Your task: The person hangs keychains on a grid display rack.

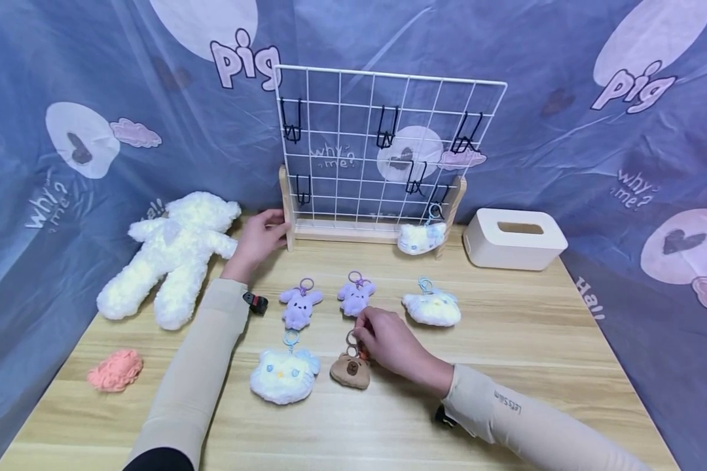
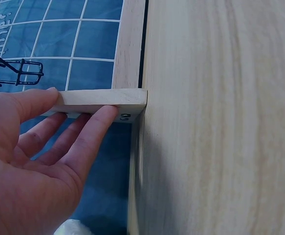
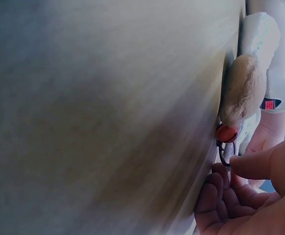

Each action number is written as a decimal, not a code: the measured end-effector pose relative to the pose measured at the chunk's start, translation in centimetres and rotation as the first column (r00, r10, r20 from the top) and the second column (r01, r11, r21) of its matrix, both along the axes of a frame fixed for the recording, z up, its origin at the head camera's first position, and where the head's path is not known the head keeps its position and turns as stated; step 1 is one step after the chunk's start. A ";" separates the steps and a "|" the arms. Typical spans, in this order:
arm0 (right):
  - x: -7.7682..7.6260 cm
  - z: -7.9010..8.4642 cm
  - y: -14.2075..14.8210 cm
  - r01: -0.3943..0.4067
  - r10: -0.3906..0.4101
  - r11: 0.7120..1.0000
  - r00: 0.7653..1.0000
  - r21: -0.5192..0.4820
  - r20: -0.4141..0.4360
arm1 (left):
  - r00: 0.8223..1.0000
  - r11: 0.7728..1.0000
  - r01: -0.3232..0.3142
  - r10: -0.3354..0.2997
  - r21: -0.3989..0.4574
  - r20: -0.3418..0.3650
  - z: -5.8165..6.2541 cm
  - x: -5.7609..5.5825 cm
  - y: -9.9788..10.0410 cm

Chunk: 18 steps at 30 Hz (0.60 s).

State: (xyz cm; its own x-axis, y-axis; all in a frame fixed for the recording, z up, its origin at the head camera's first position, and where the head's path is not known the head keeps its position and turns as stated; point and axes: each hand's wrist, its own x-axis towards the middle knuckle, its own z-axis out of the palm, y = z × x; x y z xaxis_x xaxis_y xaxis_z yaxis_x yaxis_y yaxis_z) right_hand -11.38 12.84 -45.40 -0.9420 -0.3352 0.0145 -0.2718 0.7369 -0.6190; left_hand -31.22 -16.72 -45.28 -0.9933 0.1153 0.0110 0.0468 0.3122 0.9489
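Note:
My left hand [image 1: 262, 235] holds the wooden upright [image 2: 100, 98] of a white wire grid rack [image 1: 353, 157], thumb on one face and fingertips on the other. With thumb and forefinger, my right hand [image 1: 391, 340] pinches the metal ring [image 3: 225, 155] of a brown plush bear-like keychain [image 1: 351, 371]. A red bell [image 3: 227, 133] hangs by that ring. Just beyond the right hand lies a purple plush keychain [image 1: 355, 297], with a second purple plush keychain [image 1: 299, 309] to its left. A white plush cat keychain [image 1: 284, 376] lies left of the brown one.
Black hooks [image 1: 387, 127] are spread over the grid, and a white cat keychain [image 1: 421, 237] hangs at its lower right. Another white plush keychain [image 1: 433, 307] lies right of centre. Around them are a tissue box [image 1: 515, 240], a white plush bear [image 1: 179, 252] and a pink scrunchie-like bundle [image 1: 116, 370].

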 end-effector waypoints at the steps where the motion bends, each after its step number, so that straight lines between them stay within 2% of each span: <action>1: 0.0 0.0 0.1 0.008 -0.008 1.000 1.000 -0.010 0.005 | 1.000 1.000 -0.001 0.001 -0.001 0.000 0.0 0.0 0.0; 5: -0.2 -0.2 0.4 0.025 -0.025 0.999 1.000 -0.039 0.008 | 1.000 1.000 -0.004 0.004 -0.003 0.008 0.1 -0.1 -0.1; 9: -0.3 -0.6 0.9 0.004 -0.005 0.997 1.000 -0.082 -0.001 | 1.000 1.000 -0.002 0.002 0.004 0.012 0.1 -0.1 -0.1; 12: -0.9 -2.2 1.6 -0.032 0.029 0.994 0.999 -0.107 -0.028 | 1.000 1.000 -0.002 0.002 0.006 0.013 0.0 -0.1 -0.1; 16: -0.9 -2.0 1.8 -0.020 0.019 0.993 1.000 -0.115 -0.006 | 1.000 1.000 -0.002 0.002 0.007 0.015 -0.1 -0.1 0.0; 18: -0.6 -0.8 1.6 0.011 -0.006 0.994 0.999 -0.110 0.041 | 1.000 1.000 0.000 0.000 0.006 0.016 0.0 0.0 0.0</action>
